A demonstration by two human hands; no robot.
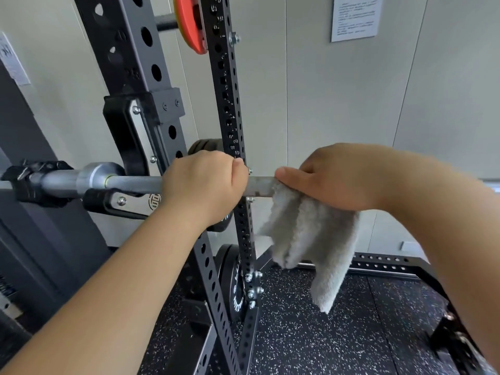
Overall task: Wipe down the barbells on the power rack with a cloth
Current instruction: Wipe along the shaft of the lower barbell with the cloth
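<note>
The right hand (332, 177) is wrapped over a grey cloth (311, 236) draped across the barbell (130, 184), thumb on the near side and fingers curled over the top, so the cloth is pinched around the shaft while its loose folds hang down below. Just beside it, the left hand (205, 182) is closed in a fist around the bare bar, apparently steadying it. A short stretch of shaft shows between the two hands. The bar lies level in the hook of the power rack (140, 147), with its sleeve and a black collar (35, 180) further out to the left. The perforated black upright (230, 104) stands behind the hands; an orange plate (189, 23) is stored up high and black plates sit lower down, above the speckled rubber floor (324, 334). This looks like the wiping step itself, on the shaft near the rack. The next move likely calls for sliding the clamped cloth along the bar with steady pressure, while the left hand gives way or shifts to uncover the section it hides.
</note>
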